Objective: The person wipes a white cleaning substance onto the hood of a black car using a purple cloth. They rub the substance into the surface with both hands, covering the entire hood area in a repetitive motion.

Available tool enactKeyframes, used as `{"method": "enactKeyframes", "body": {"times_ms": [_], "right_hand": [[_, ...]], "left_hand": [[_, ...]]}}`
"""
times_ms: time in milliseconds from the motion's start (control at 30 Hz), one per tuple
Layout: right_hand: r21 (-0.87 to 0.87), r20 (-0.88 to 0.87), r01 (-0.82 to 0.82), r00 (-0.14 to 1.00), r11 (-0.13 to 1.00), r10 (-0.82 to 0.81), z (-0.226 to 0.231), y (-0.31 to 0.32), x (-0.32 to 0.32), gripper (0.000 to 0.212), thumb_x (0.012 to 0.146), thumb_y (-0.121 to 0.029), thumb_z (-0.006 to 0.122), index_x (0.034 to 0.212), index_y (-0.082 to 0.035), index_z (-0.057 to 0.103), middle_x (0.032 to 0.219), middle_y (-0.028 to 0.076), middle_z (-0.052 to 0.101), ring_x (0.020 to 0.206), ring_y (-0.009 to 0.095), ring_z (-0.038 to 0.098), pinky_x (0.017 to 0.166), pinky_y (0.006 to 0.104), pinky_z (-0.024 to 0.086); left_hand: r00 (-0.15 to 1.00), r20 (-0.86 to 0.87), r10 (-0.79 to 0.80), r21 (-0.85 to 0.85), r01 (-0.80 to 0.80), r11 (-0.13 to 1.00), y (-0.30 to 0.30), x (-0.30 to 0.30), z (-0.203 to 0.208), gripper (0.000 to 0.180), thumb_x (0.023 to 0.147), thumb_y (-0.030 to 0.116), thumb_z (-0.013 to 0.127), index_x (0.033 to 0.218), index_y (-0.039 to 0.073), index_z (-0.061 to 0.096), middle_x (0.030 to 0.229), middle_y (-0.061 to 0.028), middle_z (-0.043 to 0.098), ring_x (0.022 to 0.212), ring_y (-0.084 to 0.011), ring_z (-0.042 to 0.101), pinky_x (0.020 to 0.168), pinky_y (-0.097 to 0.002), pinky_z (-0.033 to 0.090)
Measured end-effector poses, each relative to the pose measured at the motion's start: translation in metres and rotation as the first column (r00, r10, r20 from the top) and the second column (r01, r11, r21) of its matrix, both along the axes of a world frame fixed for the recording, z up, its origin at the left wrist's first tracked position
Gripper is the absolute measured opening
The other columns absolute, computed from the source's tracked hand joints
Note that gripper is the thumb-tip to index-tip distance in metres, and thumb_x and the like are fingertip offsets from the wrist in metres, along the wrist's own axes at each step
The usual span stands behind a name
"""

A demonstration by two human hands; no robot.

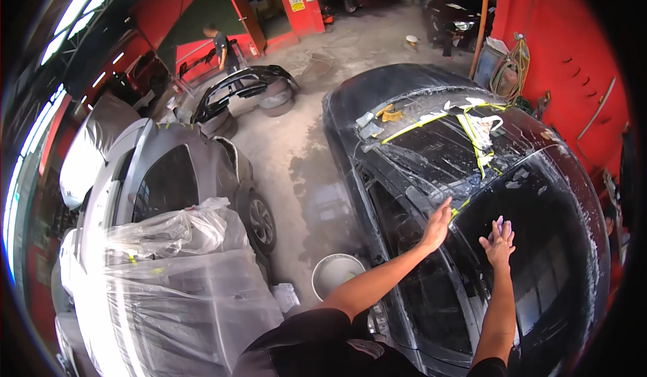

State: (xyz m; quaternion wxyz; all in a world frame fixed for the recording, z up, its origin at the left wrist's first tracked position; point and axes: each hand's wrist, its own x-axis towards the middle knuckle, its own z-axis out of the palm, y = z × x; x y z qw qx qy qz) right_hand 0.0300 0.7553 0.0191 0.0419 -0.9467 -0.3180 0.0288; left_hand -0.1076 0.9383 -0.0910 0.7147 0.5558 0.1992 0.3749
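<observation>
My left hand (pixel 438 227) reaches over the edge between windshield and roof of a black car (pixel 411 101), fingers stretched out, close to a short strip of yellow-green tape (pixel 461 209). Over the dark roof (pixel 539 242) my right hand (pixel 500 243) has its fingers apart, with a purplish tint at the fingertips. I see nothing clearly held in either hand; whether they touch the car I cannot tell. Longer tape (pixel 418 128) crosses the windshield (pixel 431 148), which is streaked with whitish residue. Torn white masking paper (pixel 482 129) clings there, and yellowish-brown pieces (pixel 389 113) lie near the hood.
A bucket (pixel 335 274) stands on the floor beside the car. At left is a grey car (pixel 182 175) partly under clear plastic sheeting (pixel 182 289). A black bumper (pixel 232 90) rests on stacked tires (pixel 276 99), near another person (pixel 224 50). Coiled hoses (pixel 510 74) hang by the red wall.
</observation>
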Motion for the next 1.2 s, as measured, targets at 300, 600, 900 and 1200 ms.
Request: {"method": "enactKeyframes", "body": {"times_ms": [300, 600, 900, 1200], "right_hand": [[0.198, 0.447, -0.077, 0.894, 0.977, -0.020, -0.076, -0.073, 0.096, 0.035, 0.103, -0.025, 0.070, 0.134, -0.011, 0.071, 0.140, 0.016, 0.061, 0.130, 0.041, 0.057, 0.104, 0.0580, 0.050], [0.335, 0.396, -0.078, 0.916, 0.939, -0.065, -0.043, -0.085, 0.140, 0.020, 0.098, -0.012, 0.073, 0.116, -0.004, 0.077, 0.110, 0.016, 0.069, 0.095, 0.037, 0.066, 0.082, 0.0489, 0.055], [0.604, 0.125, -0.100, 0.992, 0.791, 0.031, -0.048, -0.097, 0.161, 0.029, 0.096, -0.012, 0.069, 0.124, -0.006, 0.075, 0.130, 0.017, 0.068, 0.114, 0.039, 0.066, 0.100, 0.0455, 0.054], [0.421, 0.322, 0.088, 0.916, 0.903, -0.240, -0.077, -0.213, 0.286, 0.037, 0.107, -0.026, 0.066, 0.141, -0.014, 0.071, 0.146, 0.019, 0.063, 0.138, 0.036, 0.058, 0.119, 0.0485, 0.039]], "left_hand": [[0.898, -0.439, 0.034, 0.749, 0.345, 0.565, -0.038, 0.133, 0.046, 0.056, 0.111, 0.020, 0.053, 0.163, 0.000, 0.040, 0.171, -0.0248, 0.033, 0.160, -0.0448, 0.029, 0.131, -0.0566, 0.026], [0.799, -0.583, -0.143, 0.778, 0.601, 0.184, -0.080, 0.165, -0.005, 0.068, 0.108, 0.035, 0.058, 0.161, -0.006, 0.042, 0.173, -0.0260, 0.031, 0.164, -0.0415, 0.023, 0.134, -0.0537, 0.020], [0.799, -0.601, -0.018, 0.761, 0.579, 0.291, -0.058, 0.298, 0.007, 0.067, 0.111, 0.038, 0.051, 0.163, -0.002, 0.041, 0.173, -0.0298, 0.029, 0.163, -0.0446, 0.023, 0.134, -0.0543, 0.017], [0.711, -0.696, -0.097, 0.704, 0.703, 0.103, -0.079, 0.128, 0.012, 0.072, 0.112, 0.031, 0.052, 0.170, -0.002, 0.025, 0.179, -0.0241, 0.016, 0.168, -0.0389, 0.012, 0.135, -0.0526, 0.013]]}}
